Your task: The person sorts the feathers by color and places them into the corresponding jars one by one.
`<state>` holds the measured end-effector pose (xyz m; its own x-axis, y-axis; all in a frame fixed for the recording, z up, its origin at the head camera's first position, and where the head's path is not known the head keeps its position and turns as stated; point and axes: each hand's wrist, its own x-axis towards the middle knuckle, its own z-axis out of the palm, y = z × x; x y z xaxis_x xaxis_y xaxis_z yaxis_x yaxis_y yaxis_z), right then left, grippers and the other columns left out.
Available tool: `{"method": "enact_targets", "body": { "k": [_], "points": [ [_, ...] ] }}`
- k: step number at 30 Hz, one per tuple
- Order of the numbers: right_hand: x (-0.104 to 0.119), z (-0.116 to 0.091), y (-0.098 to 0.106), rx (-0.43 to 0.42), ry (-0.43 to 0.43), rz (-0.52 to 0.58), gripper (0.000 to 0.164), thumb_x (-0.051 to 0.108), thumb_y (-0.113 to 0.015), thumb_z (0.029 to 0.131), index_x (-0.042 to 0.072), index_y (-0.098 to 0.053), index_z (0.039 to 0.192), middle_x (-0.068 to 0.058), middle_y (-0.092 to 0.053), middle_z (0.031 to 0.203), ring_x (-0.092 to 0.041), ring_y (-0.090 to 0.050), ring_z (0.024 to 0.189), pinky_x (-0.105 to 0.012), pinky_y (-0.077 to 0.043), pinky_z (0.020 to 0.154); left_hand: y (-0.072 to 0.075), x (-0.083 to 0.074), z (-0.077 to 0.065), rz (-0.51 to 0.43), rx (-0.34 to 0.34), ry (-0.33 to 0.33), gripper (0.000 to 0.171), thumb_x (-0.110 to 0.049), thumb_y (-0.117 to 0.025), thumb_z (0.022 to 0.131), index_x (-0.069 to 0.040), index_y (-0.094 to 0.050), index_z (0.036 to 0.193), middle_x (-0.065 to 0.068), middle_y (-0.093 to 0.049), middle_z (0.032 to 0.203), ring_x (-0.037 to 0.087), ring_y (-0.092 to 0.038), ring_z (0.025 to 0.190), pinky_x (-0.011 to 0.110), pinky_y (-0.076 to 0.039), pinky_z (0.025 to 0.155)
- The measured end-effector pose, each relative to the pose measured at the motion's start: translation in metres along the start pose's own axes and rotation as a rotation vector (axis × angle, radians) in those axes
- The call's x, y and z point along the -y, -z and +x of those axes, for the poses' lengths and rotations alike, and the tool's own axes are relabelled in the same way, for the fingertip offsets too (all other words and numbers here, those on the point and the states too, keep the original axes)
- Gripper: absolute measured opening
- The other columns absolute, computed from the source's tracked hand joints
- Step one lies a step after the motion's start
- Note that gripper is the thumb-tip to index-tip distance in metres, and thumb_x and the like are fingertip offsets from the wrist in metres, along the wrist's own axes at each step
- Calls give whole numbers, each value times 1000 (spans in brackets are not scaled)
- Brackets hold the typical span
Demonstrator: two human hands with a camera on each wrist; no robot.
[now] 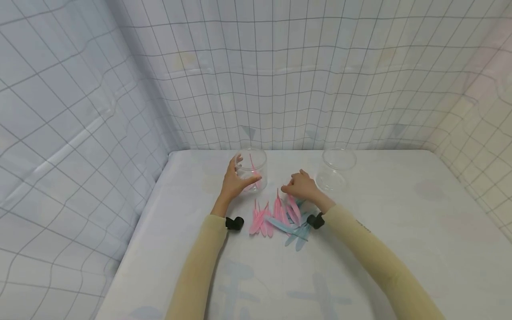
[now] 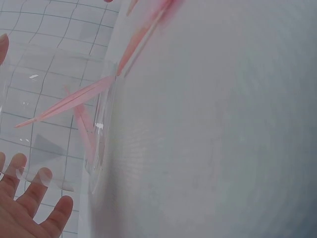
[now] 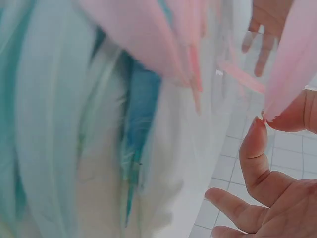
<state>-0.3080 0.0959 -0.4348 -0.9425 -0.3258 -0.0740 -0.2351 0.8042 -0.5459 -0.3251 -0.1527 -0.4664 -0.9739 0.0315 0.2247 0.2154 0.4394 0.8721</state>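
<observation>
My left hand [image 1: 233, 183] holds a clear round container [image 1: 262, 165] from its left side, fingers and thumb spread around the wall. Inside it, pink feathers [image 2: 74, 101] lean at different angles. Between thumb and index fingertip, my right hand [image 1: 302, 186] pinches a pink feather [image 3: 296, 54] by its quill. That hand is above the loose feathers, to the right of the held container. Below both hands lie several pink feathers [image 1: 262, 222] and, beside and partly across them, several blue feathers [image 1: 302, 232].
A second clear round container [image 1: 339, 171] stands just beyond my right hand, to its right. White gridded cloth [image 1: 272, 89] hangs behind and at both sides of the white-covered table [image 1: 180, 191].
</observation>
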Motion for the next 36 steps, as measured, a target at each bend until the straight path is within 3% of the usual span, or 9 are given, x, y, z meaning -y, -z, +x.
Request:
{"method": "enact_targets", "body": {
  "k": [7,11,15,22,25,29,32,36],
  "points": [
    [5,6,13,-86,48,318,22,19,-58,86,1,-67,76,-25,-46,136,-44,-16,137,-57,-17,107,1,2,0,4,0,5,105,-47,-83,68,-23,-21,150,-1,-34,148,35,-31,131,54,-31,101],
    [15,10,24,-174,48,456,19,18,-57,88,1,-65,84,-18,-45,139,-38,-20,138,-57,-20,105,1,1,0,1,0,7,105,-47,-83,68,-21,-21,150,-2,-34,148,35,-31,131,54,-32,100],
    [29,19,34,-329,54,561,19,21,-57,90,3,-62,86,-10,-49,137,-28,-34,132,-46,-28,104,1,1,-1,-5,2,9,105,-47,-83,68,-22,-21,150,-2,-34,147,34,-31,131,54,-32,100],
    [61,40,45,-604,94,741,15,18,-58,90,4,-61,89,-5,-52,132,-19,-39,128,-36,-31,103,0,-1,-2,-22,-2,7,104,-45,-83,68,-22,-22,149,-1,-34,147,34,-32,131,54,-31,101],
    [73,48,43,-672,111,760,13,16,-59,91,4,-61,89,-7,-52,132,-20,-39,127,-36,-31,102,-1,-2,-3,-31,-8,8,104,-45,-84,68,-22,-23,149,-1,-35,147,34,-32,131,54,-31,101],
    [83,56,32,-695,123,734,12,15,-59,90,3,-61,89,-9,-51,132,-21,-38,128,-38,-27,105,-2,-2,-4,-40,-10,17,104,-45,-84,68,-23,-23,149,0,-35,147,34,-31,131,54,-30,101],
    [83,58,23,-681,119,682,13,15,-60,90,3,-63,91,-10,-52,131,-22,-38,127,-38,-24,106,-3,-2,-6,-46,-4,20,104,-45,-84,68,-23,-23,149,-1,-35,147,33,-31,131,54,-30,101],
    [79,55,18,-599,102,604,16,16,-62,90,2,-66,96,-13,-51,132,-26,-37,129,-40,-23,107,-1,-4,-8,-45,-7,22,103,-44,-84,69,-23,-23,149,-1,-35,147,33,-31,131,54,-30,101]
  ]
}}
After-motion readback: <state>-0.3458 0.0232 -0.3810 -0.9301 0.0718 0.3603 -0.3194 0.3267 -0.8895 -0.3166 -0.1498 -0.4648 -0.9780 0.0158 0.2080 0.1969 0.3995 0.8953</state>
